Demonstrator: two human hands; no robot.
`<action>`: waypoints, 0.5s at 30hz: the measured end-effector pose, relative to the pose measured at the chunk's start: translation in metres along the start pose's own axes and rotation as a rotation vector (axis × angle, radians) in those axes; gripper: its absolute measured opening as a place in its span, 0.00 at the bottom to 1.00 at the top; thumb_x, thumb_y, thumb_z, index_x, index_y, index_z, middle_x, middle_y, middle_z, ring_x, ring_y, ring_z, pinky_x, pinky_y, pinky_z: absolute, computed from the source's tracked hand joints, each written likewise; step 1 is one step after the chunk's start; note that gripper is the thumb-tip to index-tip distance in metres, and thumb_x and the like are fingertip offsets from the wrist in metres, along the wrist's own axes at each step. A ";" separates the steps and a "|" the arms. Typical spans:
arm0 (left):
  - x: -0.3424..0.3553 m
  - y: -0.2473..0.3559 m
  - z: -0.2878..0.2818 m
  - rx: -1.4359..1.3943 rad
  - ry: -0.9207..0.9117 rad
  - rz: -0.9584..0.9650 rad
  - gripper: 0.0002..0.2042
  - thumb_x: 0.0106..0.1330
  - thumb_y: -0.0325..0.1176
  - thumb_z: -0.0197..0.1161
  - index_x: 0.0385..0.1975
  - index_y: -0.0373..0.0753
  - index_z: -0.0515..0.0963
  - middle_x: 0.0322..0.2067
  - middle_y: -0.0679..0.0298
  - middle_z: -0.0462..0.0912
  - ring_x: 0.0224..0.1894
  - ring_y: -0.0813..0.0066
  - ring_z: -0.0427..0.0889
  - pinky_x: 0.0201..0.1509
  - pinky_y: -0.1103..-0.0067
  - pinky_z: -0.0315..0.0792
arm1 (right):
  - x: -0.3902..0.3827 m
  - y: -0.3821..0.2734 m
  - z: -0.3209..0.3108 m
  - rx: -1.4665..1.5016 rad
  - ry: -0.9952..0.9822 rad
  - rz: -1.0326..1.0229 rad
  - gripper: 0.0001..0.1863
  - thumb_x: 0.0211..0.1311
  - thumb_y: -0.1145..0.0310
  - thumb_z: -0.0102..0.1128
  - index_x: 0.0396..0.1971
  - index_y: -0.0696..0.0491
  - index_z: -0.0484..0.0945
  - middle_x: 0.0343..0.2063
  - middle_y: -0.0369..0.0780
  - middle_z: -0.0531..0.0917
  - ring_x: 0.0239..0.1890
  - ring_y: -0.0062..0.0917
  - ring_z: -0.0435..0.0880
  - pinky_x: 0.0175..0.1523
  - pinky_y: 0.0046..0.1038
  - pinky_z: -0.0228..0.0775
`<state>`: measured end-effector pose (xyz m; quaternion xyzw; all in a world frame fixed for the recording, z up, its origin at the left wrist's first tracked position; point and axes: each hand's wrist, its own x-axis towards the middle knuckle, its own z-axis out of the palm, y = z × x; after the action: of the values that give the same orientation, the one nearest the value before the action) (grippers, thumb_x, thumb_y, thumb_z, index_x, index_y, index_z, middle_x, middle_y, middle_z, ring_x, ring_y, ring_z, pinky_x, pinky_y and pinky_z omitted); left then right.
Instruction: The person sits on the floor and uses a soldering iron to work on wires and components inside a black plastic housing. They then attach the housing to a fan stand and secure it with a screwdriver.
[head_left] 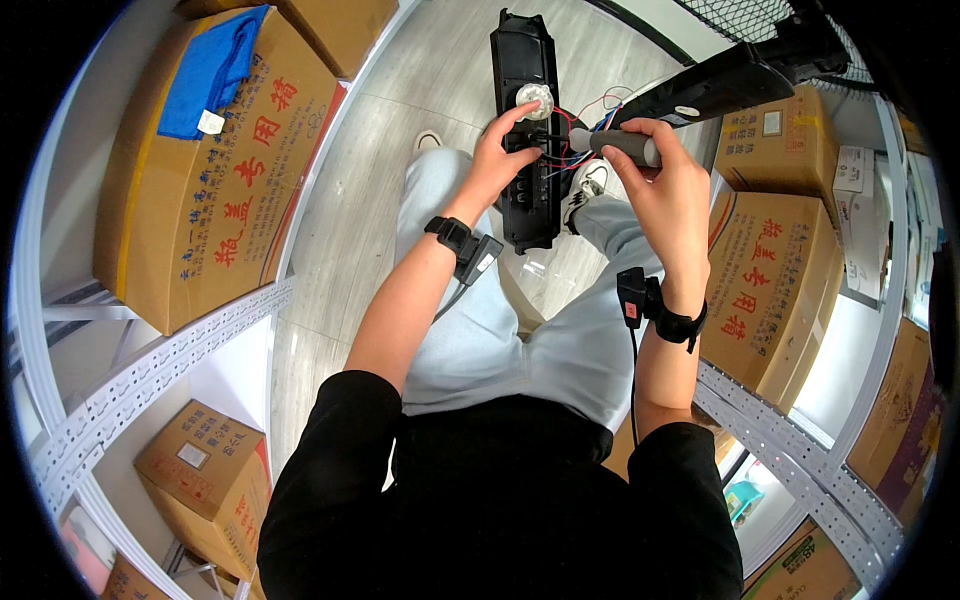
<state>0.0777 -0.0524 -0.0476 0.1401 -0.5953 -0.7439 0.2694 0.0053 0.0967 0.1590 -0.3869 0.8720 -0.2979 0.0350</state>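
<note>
"Flanking the person on both sides, metal shelves (150, 365) are holding brown cartons (770, 285). What is filling the space between?"

"The person is sitting there, wearing black sleeves (335, 455) and pale blue trousers (455, 320). Beyond the knees, a long black housing (530, 200) is lying lengthwise above the tiled floor (320, 330), running away from the body. To its right, another long black part (720, 85) is slanting up toward a mesh panel (735, 22)."

"And the hands?"

"The left hand (493, 155) is reaching over the housing's middle from its left side. Its thumb and forefinger are standing apart, the forefinger meeting the disc's edge; whether the curled fingers are pinching anything, nobody can tell from this angle. The right hand (668, 200) is gripping a grey-handled screwdriver (638, 148) between thumb and fingers, on the housing's right."

"Where is the tool pointing?"

"Leftward, its shaft lying across the housing near the left thumb. Whether the tip is touching a screw is too small to see."

"Anything smaller?"

"A whitish disc (535, 98) is sitting on the housing, just above the shaft, and thin red and blue wires (607, 118) are trailing between the two black parts."
</note>
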 end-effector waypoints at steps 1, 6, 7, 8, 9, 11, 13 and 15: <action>0.000 0.000 0.000 0.012 0.002 0.008 0.34 0.54 0.13 0.64 0.64 0.43 0.71 0.60 0.62 0.74 0.61 0.73 0.72 0.65 0.77 0.65 | 0.000 0.001 0.000 -0.006 -0.003 0.008 0.16 0.58 0.65 0.69 0.43 0.53 0.78 0.31 0.46 0.86 0.30 0.37 0.86 0.35 0.34 0.76; 0.000 -0.001 -0.001 -0.002 -0.006 -0.009 0.34 0.54 0.14 0.64 0.64 0.43 0.71 0.60 0.63 0.74 0.61 0.73 0.72 0.65 0.78 0.65 | 0.002 0.004 -0.001 -0.023 -0.016 0.027 0.15 0.58 0.64 0.69 0.42 0.54 0.78 0.31 0.46 0.86 0.29 0.37 0.86 0.35 0.34 0.76; 0.000 0.000 -0.001 0.008 -0.005 -0.006 0.34 0.54 0.14 0.64 0.64 0.43 0.71 0.60 0.63 0.74 0.61 0.73 0.72 0.65 0.78 0.65 | 0.001 0.005 -0.001 -0.025 -0.013 0.021 0.15 0.58 0.65 0.70 0.42 0.54 0.78 0.31 0.46 0.86 0.29 0.37 0.86 0.35 0.34 0.76; 0.000 0.001 0.000 -0.022 -0.009 -0.019 0.34 0.54 0.14 0.64 0.64 0.43 0.71 0.60 0.63 0.74 0.61 0.73 0.73 0.65 0.78 0.66 | 0.001 0.006 -0.001 -0.026 -0.010 0.016 0.15 0.58 0.65 0.70 0.42 0.54 0.78 0.31 0.46 0.85 0.29 0.37 0.86 0.35 0.33 0.76; 0.000 0.002 0.001 -0.053 -0.013 -0.032 0.34 0.54 0.14 0.64 0.64 0.44 0.71 0.60 0.63 0.74 0.61 0.74 0.73 0.65 0.78 0.66 | 0.000 0.005 -0.002 -0.014 -0.005 0.004 0.15 0.58 0.65 0.70 0.42 0.54 0.78 0.31 0.46 0.85 0.30 0.37 0.86 0.35 0.33 0.76; -0.001 0.001 0.000 -0.057 -0.016 -0.046 0.34 0.54 0.14 0.64 0.64 0.44 0.71 0.59 0.63 0.75 0.60 0.74 0.73 0.65 0.77 0.66 | -0.003 0.001 -0.005 0.017 0.002 -0.019 0.15 0.57 0.66 0.70 0.43 0.53 0.79 0.30 0.46 0.85 0.30 0.37 0.86 0.36 0.32 0.77; -0.002 0.001 0.001 -0.013 -0.018 -0.047 0.34 0.54 0.14 0.64 0.64 0.43 0.71 0.59 0.63 0.75 0.60 0.74 0.73 0.64 0.77 0.66 | -0.007 -0.002 -0.006 0.016 0.062 -0.013 0.16 0.58 0.65 0.71 0.43 0.53 0.79 0.31 0.45 0.86 0.32 0.34 0.87 0.37 0.30 0.78; -0.001 0.002 0.001 -0.033 -0.014 -0.034 0.34 0.54 0.14 0.64 0.65 0.43 0.70 0.59 0.63 0.75 0.60 0.74 0.73 0.64 0.77 0.66 | -0.008 -0.006 -0.010 0.033 0.120 0.013 0.16 0.58 0.65 0.71 0.43 0.53 0.80 0.31 0.44 0.86 0.33 0.31 0.88 0.38 0.29 0.78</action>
<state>0.0787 -0.0508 -0.0452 0.1407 -0.5822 -0.7592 0.2548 0.0115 0.1040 0.1695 -0.3622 0.8699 -0.3346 -0.0088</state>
